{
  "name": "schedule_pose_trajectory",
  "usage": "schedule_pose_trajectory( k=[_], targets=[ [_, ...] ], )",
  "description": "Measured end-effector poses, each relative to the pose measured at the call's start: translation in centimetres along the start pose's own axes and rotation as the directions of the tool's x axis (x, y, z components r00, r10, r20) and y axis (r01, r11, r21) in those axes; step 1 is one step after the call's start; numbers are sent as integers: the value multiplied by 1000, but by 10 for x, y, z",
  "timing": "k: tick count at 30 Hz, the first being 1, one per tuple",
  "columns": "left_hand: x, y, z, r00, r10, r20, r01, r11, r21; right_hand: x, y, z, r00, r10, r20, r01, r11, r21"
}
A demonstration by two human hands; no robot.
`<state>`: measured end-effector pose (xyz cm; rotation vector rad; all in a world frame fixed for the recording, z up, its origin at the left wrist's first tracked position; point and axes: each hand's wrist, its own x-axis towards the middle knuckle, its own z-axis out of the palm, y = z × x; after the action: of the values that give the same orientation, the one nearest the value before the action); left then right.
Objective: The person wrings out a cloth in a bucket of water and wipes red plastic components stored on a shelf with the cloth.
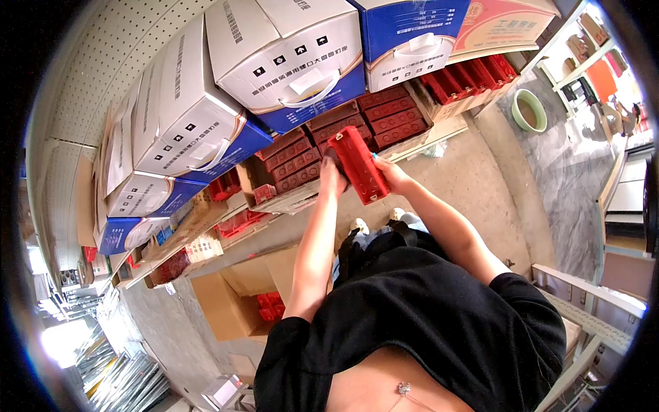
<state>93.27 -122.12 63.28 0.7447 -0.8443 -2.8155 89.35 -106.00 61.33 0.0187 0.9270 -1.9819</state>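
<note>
In front of my body I hold a long red plastic electrical junction box, tilted, with its open recessed side partly showing. My left hand grips its left side, the fingers partly hidden behind it. On the right edge, my right hand closes round the box, and a small blue spot shows at a fingertip. Just beyond my hands, stacked dark red junction boxes fill an open carton on the shelf. More bright red boxes lie in a carton to the right.
Large white-and-blue cartons with handles line the shelf above, beside a pink carton. An open cardboard box with red pieces stands on the floor to the left. A green bucket and a white metal rack are on the right.
</note>
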Motion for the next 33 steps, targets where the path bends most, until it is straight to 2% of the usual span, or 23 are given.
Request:
schedule_pose_trajectory(
  k=[2, 4, 5, 6, 8, 9, 10, 12, 14, 16, 18, 20, 21, 22, 24, 26, 27, 28, 29, 30, 31, 33],
  targets=[
    [4, -4, -9, 995, -30, 93, 30, 1000, 5, 2, 2, 6, 999, -33, -43, 31, 998, -47],
    [12, -6, -18, 999, -26, 47, 14, 971, 237, 10, 6, -3, 993, -58, -107, 42, 988, -150],
    [16, -7, -22, 1000, -19, 25, 9, 937, 350, 14, 7, -8, 986, -126, -111, 87, 949, -304],
    [17, -8, -25, 998, 62, -9, -48, 856, 515, 18, 10, -11, 968, -241, -65, 175, 841, -512],
    [20, -10, -31, 972, 235, -28, -123, 600, 791, 24, 17, -16, 905, -415, 95, 306, 477, -824],
    [25, -12, -34, 939, 316, -136, -38, 488, 872, 15, 9, 11, 967, -256, -10, 199, 776, -598],
    [22, -10, -31, 888, 456, -61, -55, 236, 970, 12, 10, 22, 965, -264, -13, 216, 817, -534],
    [20, -3, -27, 876, 481, -23, 8, 33, 999, 11, 17, 28, 947, -315, -64, 198, 727, -658],
    [17, 0, -26, 881, 469, 64, -15, -108, 994, 1, 18, 31, 938, -329, -112, 72, 499, -863],
    [9, 5, -18, 893, 441, 92, 0, -204, 979, -13, 17, 50, 924, -363, -118, 36, 393, -919],
    [3, 6, -8, 912, 406, 64, 48, -258, 965, -6, 36, 37, 903, -395, -171, 2, 402, -916],
    [4, 7, -11, 917, 355, 181, -49, -350, 936, -3, 49, 28, 889, -412, -197, 8, 445, -895],
    [7, 9, -10, 917, 324, 234, -97, -388, 917, -7, 51, 32, 863, -417, -283, 21, 590, -807],
    [9, 12, -9, 914, 290, 284, -144, -423, 895, -4, 58, 24, 849, -426, -311, 42, 642, -765],
    [25, 13, -21, 956, 162, 244, -180, -331, 926, 3, 70, 4, 821, -434, -372, 86, 738, -670],
    [29, 17, -24, 952, 160, 260, -233, -172, 957, -11, 53, 14, 856, -326, -402, 120, 881, -458],
    [36, 17, -35, 990, 101, 96, -101, 49, 994, -16, 46, 12, 869, -227, -440, 121, 959, -257],
    [38, 15, -36, 989, 135, -53, 13, 278, 961, -19, 39, 6, 882, -126, -454, 119, 992, -44],
    [37, 11, -38, 994, 10, -112, 81, 627, 775, -6, 46, -16, 876, -121, -466, 213, 965, 150],
    [32, 8, -40, 984, -129, -122, 172, 867, 468, -23, 29, 5, 904, -161, -395, 292, 908, 299],
    [25, 9, -42, 962, -252, 106, 194, 902, 385, -30, 25, -1, 921, -142, -362, 270, 904, 333],
    [17, 3, -42, 938, -231, 257, 123, 918, 376, -42, 16, -9, 956, -123, -265, 229, 879, 417]
  ],
)
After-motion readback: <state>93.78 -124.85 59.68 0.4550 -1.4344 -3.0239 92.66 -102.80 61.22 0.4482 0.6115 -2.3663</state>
